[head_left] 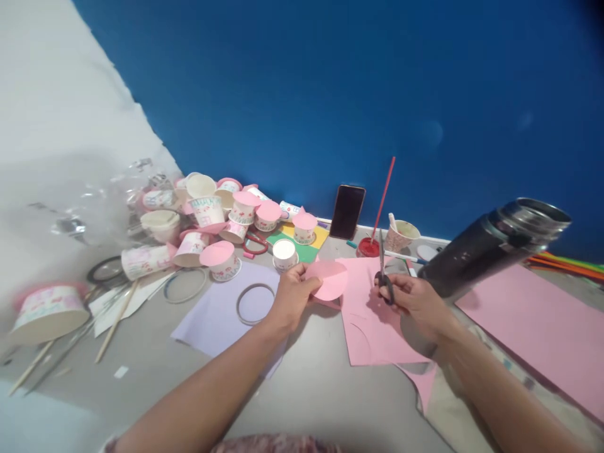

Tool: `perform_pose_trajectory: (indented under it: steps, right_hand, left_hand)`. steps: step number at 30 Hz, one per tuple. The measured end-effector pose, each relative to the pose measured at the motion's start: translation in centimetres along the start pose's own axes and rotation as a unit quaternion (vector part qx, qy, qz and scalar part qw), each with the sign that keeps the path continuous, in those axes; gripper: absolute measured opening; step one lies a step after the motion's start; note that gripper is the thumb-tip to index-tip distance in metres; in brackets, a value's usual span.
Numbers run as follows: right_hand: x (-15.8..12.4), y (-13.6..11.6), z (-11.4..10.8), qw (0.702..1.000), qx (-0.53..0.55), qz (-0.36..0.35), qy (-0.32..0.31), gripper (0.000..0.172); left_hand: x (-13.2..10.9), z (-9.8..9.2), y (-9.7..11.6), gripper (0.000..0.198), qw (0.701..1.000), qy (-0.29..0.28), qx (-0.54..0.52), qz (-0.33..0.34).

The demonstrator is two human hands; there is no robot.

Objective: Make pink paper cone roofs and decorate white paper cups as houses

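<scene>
Mid-frame, my left hand [293, 296] pinches a pink circle [334, 280] between thumb and fingers. Right of centre, my right hand [418, 299] curls round the handles of the scissors [387, 287], blades toward the frame's top, near a pink sheet [380, 343].

Loads of pink: the round pink paper disc [332, 283] is pretty much the same shade as the flat pink paper sheet [364, 340]. The black-handled metal scissors [389, 293] have silvery blades. One tapered white paper cup [207, 212] has a greenish band plus pinkish print. Then there's a pale lavender paper sheet [212, 314], a dark cylindrical metal flask [476, 251] and a super deep blue wall [306, 100].
</scene>
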State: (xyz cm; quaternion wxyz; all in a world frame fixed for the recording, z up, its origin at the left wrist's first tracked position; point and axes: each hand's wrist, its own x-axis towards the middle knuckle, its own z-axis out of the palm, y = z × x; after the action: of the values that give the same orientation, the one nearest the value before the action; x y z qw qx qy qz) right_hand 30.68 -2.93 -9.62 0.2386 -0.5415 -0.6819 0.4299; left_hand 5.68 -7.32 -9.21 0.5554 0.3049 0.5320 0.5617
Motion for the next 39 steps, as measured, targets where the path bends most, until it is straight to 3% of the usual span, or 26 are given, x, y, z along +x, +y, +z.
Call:
perform_pose_trajectory:
  steps: [4,6,9,13,16,22,31,39]
  right_hand:
    - [-0.8,-0.4,1.3,0.992,0.121,-0.005,-0.026,0.052]
    - [-1.5,-1.0,2.0,0.967,0.242,0.002,-0.077,0.051]
    - [-2.5,-2.2,2.9,0.943,0.300,0.013,-0.144,0.059]
    - [-3.4,-3.2,3.5,0.959,0.228,0.035,-0.165,0.065]
    - [-3.8,-3.2,4.2,0.971,0.169,0.039,-0.166,0.060]
    - [-4.4,-2.6,5.9,0.966,0.181,0.077,-0.168,0.033]
    - [-4.3,-3.2,6.1,0.974,0.142,0.076,-0.160,0.033]
    - [-4.4,-3.3,6.1,0.974,0.143,0.074,-0.159,0.032]
  left_hand:
    - [-0.7,-0.1,1.5,0.020,1.000,0.012,0.010,0.011]
    - [-1.0,-0.2,2.4,0.019,0.998,0.020,0.028,0.044]
    - [-1.2,-0.5,3.5,0.014,0.992,0.042,0.068,0.095]
    - [-1.0,-1.1,3.8,0.012,0.983,0.076,0.090,0.138]
    - [-0.8,-1.2,3.4,0.011,0.978,0.094,0.088,0.164]
    - [-0.9,-0.9,2.8,0.012,0.986,0.083,0.070,0.130]
    - [-1.6,-0.4,2.5,0.010,0.991,0.052,0.044,0.114]
    - [-1.5,-0.1,2.2,0.010,0.991,0.057,0.049,0.110]
